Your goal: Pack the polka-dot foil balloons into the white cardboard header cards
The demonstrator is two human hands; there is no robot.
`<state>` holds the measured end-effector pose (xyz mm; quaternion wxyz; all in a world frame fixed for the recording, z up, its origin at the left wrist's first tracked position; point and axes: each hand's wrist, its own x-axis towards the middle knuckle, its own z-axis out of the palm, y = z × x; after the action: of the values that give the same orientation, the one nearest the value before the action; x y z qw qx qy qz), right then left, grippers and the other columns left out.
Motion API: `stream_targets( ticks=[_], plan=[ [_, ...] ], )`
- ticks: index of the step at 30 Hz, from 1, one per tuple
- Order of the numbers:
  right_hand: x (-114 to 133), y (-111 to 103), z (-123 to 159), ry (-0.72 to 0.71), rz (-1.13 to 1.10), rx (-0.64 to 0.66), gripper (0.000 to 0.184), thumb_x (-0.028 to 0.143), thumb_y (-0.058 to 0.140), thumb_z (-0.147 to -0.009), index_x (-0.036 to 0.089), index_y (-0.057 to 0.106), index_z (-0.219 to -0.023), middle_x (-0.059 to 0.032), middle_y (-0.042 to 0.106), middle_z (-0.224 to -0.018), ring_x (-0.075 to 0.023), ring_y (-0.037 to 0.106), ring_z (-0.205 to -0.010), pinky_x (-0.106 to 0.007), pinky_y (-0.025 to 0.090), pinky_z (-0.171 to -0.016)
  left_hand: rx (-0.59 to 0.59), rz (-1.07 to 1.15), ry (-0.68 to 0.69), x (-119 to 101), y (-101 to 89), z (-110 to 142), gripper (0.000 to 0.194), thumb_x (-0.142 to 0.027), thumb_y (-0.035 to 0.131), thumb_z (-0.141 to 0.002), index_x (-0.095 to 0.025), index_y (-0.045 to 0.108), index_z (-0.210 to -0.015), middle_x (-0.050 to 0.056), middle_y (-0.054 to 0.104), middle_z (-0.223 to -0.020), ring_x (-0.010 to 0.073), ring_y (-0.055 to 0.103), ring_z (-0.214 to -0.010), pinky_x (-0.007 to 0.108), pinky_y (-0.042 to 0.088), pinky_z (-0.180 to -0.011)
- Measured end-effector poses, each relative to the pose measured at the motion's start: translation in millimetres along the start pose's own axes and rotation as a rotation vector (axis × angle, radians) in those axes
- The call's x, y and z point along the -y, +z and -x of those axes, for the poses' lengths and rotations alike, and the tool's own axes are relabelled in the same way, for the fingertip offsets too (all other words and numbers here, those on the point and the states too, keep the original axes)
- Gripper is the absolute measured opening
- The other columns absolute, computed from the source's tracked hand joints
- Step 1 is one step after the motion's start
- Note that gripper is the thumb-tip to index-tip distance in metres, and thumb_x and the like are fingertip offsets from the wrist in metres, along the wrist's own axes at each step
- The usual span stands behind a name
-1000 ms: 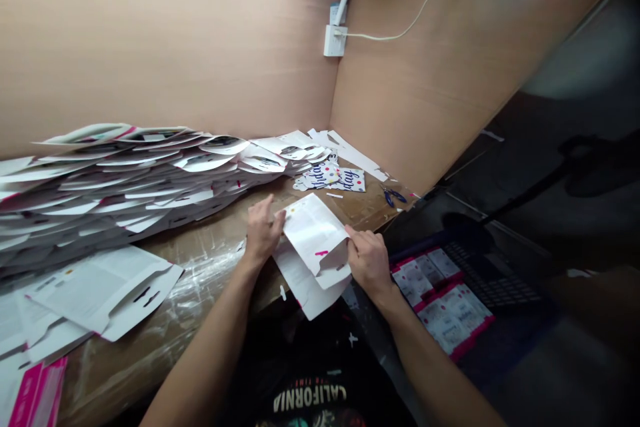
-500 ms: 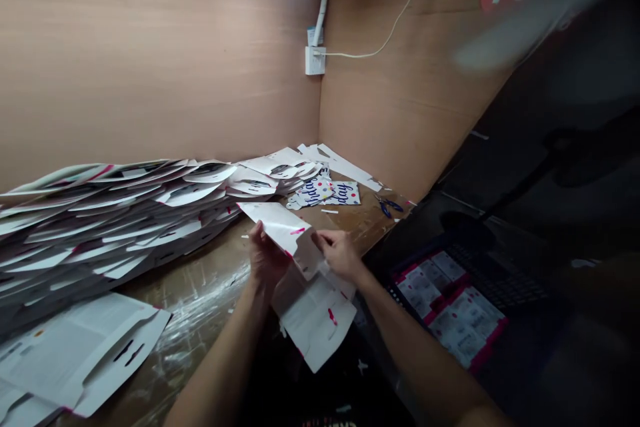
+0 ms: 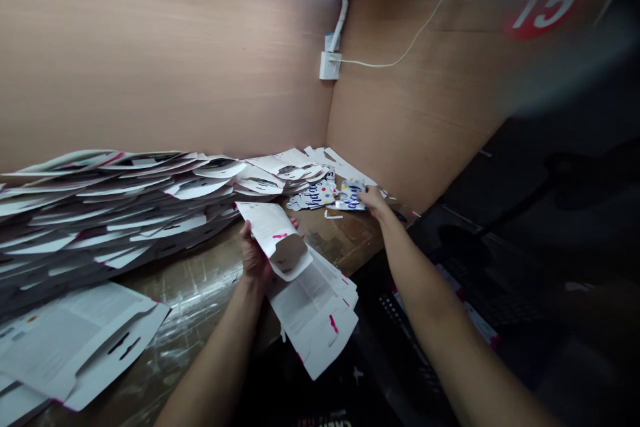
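My left hand (image 3: 256, 259) is closed around a white cardboard box sleeve (image 3: 265, 223) with a pink hang slot, its near end gaping. Beneath the sleeve, flat white cartons (image 3: 313, 307) lie overlapped at the table's front edge. My right hand (image 3: 374, 200) reaches to the back of the table, fingers pinching a dotted packet (image 3: 351, 192) lettered "day" in blue. Just left of it rests another dotted, lettered packet (image 3: 320, 195). Pliers with dark blue handles (image 3: 399, 215) lie mostly hidden behind my right wrist.
A long heap of flat white cartons (image 3: 125, 213) runs along the back wall at left. More flat cartons (image 3: 75, 340) lie at lower left. A dark basket (image 3: 400, 313) holding pink-edged packs stands low at right, partly behind my right arm. White scraps (image 3: 333, 215) dot the table.
My right hand has left the sleeve's end and moved up and away to the "day" packet, taking hold of it. My left hand still holds the sleeve, whose end now gapes wider.
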<state>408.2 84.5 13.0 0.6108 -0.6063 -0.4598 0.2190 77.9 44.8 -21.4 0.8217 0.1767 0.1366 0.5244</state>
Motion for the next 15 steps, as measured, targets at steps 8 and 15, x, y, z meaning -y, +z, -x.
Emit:
stream_targets(
  ticks=[8,15],
  plan=[
    [19.7,-22.7,138.8,-0.208,-0.053,0.051,0.023,0.031,0.071,-0.092,0.018,0.071,-0.112,-0.0117,0.08,-0.116,-0.0265,0.076,-0.108,-0.045,0.062,-0.099,-0.023,0.088,-0.024,8.8,11.9,4.1,0.086,-0.073,0.052,-0.091,-0.01,0.053,-0.149,0.022,0.077,-0.117,0.0399,0.076,-0.106,0.068,0.054,-0.102],
    [70.1,-0.4,223.6,-0.583,0.448,0.39,0.042,0.009,0.047,-0.096,0.02,0.067,-0.131,-0.0134,0.075,-0.132,-0.0258,0.071,-0.125,-0.043,0.058,-0.108,-0.12,0.025,0.037,13.8,13.1,4.4,0.085,-0.078,0.057,-0.086,-0.014,0.059,-0.143,0.019,0.077,-0.113,0.0379,0.076,-0.102,0.06,0.059,-0.096]
  ],
)
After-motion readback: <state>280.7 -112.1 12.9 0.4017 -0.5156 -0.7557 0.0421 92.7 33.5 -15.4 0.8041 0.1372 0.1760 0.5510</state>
